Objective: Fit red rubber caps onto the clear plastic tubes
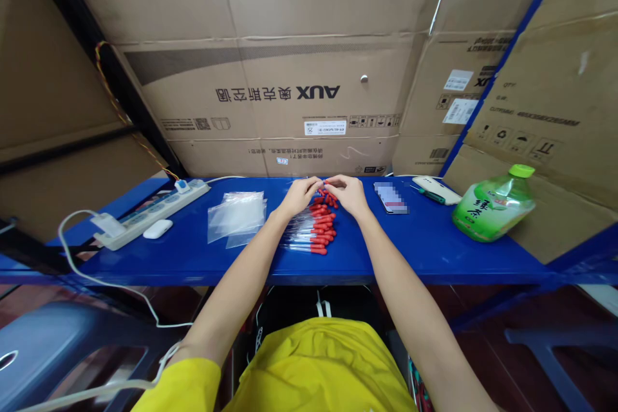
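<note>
The row of red-handled tools (324, 229) lies on the blue bench (410, 254), between your forearms. Your left hand (303, 194) and right hand (349, 193) are at the row's far end, fingers bent and fingertips close together about a red piece; which hand pinches it, you cannot be told from this view. The row runs from there back toward you. Each tool's long axis lies roughly crosswise, handle right, shaft left, so your right hand is nearer the handle side. Handles appear smooth, bright red and bulbous; shafts thin, pale and glossy. Clear bags (237, 214) lie left of the row.
</note>
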A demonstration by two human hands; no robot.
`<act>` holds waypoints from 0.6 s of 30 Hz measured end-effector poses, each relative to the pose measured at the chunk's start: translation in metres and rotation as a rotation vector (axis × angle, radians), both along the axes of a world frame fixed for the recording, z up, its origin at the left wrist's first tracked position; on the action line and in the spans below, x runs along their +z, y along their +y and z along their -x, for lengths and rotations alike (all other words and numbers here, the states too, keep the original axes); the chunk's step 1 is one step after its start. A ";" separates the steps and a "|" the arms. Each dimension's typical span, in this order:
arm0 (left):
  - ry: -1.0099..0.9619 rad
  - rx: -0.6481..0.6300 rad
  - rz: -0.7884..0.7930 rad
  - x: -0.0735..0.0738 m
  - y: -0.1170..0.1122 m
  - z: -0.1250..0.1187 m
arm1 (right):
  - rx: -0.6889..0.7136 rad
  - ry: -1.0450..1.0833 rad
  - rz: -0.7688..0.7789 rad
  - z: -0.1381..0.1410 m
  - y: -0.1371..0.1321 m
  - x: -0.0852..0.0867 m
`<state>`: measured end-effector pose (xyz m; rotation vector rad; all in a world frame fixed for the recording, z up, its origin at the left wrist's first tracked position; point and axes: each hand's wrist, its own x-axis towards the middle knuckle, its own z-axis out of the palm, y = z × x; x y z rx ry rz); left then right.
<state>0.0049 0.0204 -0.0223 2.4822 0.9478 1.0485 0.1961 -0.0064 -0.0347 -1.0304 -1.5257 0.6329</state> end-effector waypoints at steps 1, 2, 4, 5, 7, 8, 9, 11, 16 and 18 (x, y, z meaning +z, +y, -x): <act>0.001 -0.007 -0.001 0.000 0.000 0.000 | 0.001 0.004 -0.006 0.000 0.000 0.000; 0.000 -0.014 -0.002 0.000 0.000 0.001 | -0.001 0.004 -0.011 0.000 0.000 0.000; -0.001 -0.029 0.000 0.001 0.001 0.002 | -0.011 -0.006 -0.008 0.001 0.000 0.000; 0.001 -0.035 0.002 0.001 0.001 0.002 | -0.017 -0.017 -0.003 0.001 0.000 0.000; 0.008 -0.043 0.005 0.000 0.003 0.003 | -0.029 -0.045 0.003 0.001 -0.001 0.000; 0.014 -0.048 0.005 -0.001 0.004 0.004 | -0.034 -0.059 0.000 0.001 -0.001 0.000; 0.021 -0.056 0.003 -0.001 0.006 0.005 | -0.039 -0.074 -0.007 0.001 -0.001 0.000; 0.037 -0.072 -0.006 -0.003 0.009 0.006 | -0.049 -0.109 -0.023 0.001 -0.001 0.000; 0.117 -0.087 -0.033 -0.007 0.016 0.012 | -0.069 -0.220 -0.032 0.000 -0.001 -0.001; 0.150 -0.104 -0.053 -0.008 0.018 0.013 | -0.068 -0.265 -0.040 -0.001 0.000 -0.002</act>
